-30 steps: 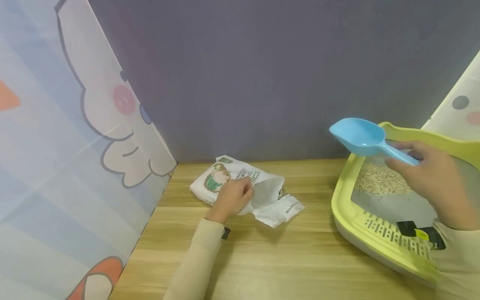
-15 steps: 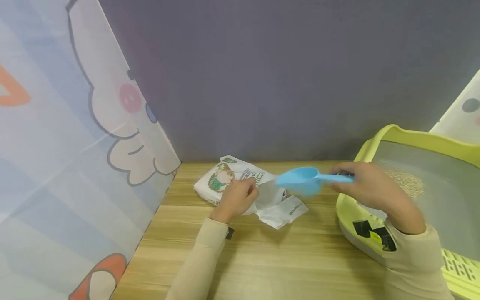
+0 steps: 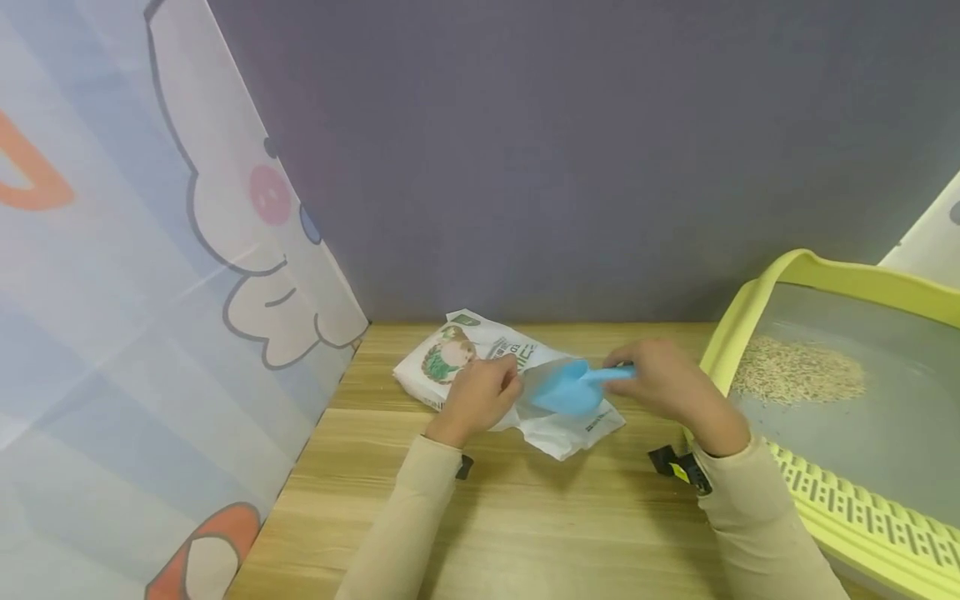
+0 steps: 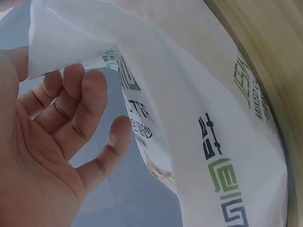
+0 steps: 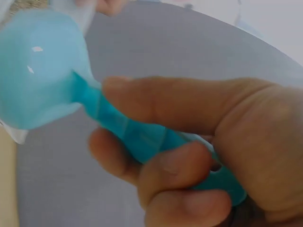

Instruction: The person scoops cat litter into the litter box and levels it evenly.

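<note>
A white printed cat litter bag lies on the wooden table with its torn mouth facing right. My left hand pinches the upper edge of that mouth and lifts it; in the left wrist view the fingertips curl right at the bag's edge. From the right, my right hand grips the handle of a light blue scoop, whose bowl is at the mouth of the bag. The right wrist view shows thumb and fingers wrapped round the ribbed handle. Inside the scoop's bowl is hidden there.
To the right stands a litter box with a yellow-green rim and grey base, holding a small heap of pale pellets. A dark grey wall rises behind the table. A cartoon-printed curtain borders the left side.
My right hand has carried the scoop leftward and down from above the litter box to the mouth of the bag. My left hand keeps its hold on the bag. The head view has shifted right.
</note>
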Tool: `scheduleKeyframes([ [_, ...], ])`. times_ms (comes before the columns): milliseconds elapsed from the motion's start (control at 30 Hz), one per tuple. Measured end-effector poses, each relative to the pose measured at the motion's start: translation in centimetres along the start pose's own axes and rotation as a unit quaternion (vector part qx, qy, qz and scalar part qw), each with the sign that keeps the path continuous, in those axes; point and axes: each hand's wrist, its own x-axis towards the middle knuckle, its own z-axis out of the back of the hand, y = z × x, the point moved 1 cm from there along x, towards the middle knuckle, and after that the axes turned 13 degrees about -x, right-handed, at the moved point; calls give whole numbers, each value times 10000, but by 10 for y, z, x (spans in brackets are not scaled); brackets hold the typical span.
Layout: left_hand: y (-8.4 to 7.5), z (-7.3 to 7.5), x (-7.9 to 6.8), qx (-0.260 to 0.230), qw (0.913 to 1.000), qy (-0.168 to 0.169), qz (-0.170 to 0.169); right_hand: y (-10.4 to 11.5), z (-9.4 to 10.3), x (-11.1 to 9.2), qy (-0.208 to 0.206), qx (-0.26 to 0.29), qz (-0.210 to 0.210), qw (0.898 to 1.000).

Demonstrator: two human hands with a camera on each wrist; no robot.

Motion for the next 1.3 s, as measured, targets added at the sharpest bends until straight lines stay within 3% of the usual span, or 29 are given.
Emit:
scheduleKeyframes([
  [200,-1,2,0,5,10000,-13,64,11,-20,13,-18,-60,8,10000],
  [467,-4,-3,2,8,9999,163,-2,15,-34,11,155,94,-78,9998],
  [700,-2,-1,0,29,9999,-28,-101,22,-46,19,245,294,-220,9990],
  [1300,0,0,0,-17,9998,-75,-193,44,-83,33,-24,291,-400,9988],
])
